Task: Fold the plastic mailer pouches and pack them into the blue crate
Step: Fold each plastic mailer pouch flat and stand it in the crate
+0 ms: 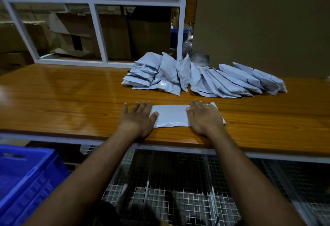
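A pale grey mailer pouch (170,115) lies flat near the front edge of the wooden table (71,100). My left hand (138,116) lies flat with fingers spread at the pouch's left end, thumb on the plastic. My right hand (205,116) presses flat on the pouch's right end and covers it. Behind them, several more grey pouches (196,77) are piled and leaning in a row. The blue crate (26,177) stands low at the left, below the table.
A white window frame (96,29) with cardboard boxes behind it runs along the table's back. A large cardboard sheet (259,20) stands at the back right. Wire mesh (178,181) lies under the table edge. A clear plastic bag (198,58) sits behind the pile.
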{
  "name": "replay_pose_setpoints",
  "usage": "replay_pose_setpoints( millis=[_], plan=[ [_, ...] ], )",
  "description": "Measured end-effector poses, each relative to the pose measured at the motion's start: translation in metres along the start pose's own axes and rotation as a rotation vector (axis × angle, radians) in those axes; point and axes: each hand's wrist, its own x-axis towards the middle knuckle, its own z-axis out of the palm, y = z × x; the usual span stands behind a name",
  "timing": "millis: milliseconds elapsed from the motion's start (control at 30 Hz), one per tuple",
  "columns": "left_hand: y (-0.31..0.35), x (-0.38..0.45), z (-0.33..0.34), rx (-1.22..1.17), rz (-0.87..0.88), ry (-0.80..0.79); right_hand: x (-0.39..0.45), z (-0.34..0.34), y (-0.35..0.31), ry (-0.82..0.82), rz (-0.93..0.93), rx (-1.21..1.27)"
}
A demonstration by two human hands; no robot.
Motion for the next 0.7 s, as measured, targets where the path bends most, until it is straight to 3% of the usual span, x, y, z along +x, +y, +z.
replay_pose_setpoints(
  millis=[100,167,267,333,433,533,700],
  plan=[
    [-0.003,-0.006,0.001,-0.064,0.020,0.060,-0.002,0.001,-0.002,0.041,0.019,0.016],
    [-0.005,-0.016,0.003,-0.110,0.074,0.192,-0.007,0.002,-0.004,0.086,0.034,-0.005],
    [-0.001,-0.042,0.003,-0.135,0.210,0.418,-0.019,-0.001,-0.018,0.215,0.022,-0.032],
    [0.005,-0.062,0.007,-0.139,0.345,0.485,-0.030,-0.011,-0.031,0.253,0.034,0.082],
    [0.001,-0.079,0.026,-0.065,0.534,0.519,-0.039,-0.025,-0.050,0.230,0.053,0.093],
    [-0.023,-0.086,0.040,-0.017,0.508,0.469,-0.042,-0.034,-0.067,0.244,-0.001,0.078],
    [-0.096,-0.108,0.038,0.093,0.544,0.675,-0.042,-0.038,-0.103,0.077,-0.161,0.330]
  ],
)
